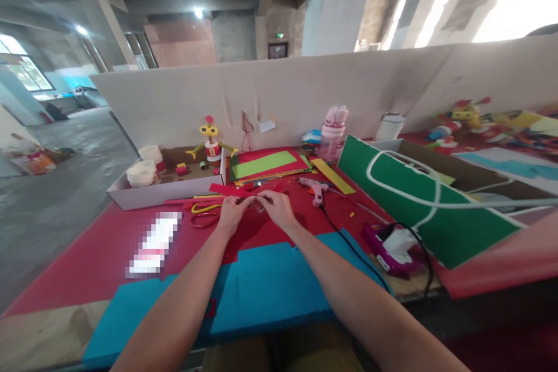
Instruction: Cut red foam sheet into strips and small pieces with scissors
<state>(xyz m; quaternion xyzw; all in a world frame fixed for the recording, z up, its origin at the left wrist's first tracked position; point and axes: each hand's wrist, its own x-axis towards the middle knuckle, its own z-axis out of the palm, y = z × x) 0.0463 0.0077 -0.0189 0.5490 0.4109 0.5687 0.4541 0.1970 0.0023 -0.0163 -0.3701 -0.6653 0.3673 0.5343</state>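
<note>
Head view: left hand and right hand pinching, fingertips nearly meeting, a red paper strip above the red-covered table, pink glue gun lying right of the hands, blue sheets lying beneath the forearms, paper-cup figure standing behind.

Bench in front of upright panel. At its far left: open tray, cups in left end, figure at right end. Mid-bench: left hand and right hand side by side, paper strip at their fingers; scissors just left. Behind hands: piled sheets. Right of hands: glue gun, bottle behind it. Farther right: open box, socket block before it. Near edge: large sheets, below forearms.
</note>
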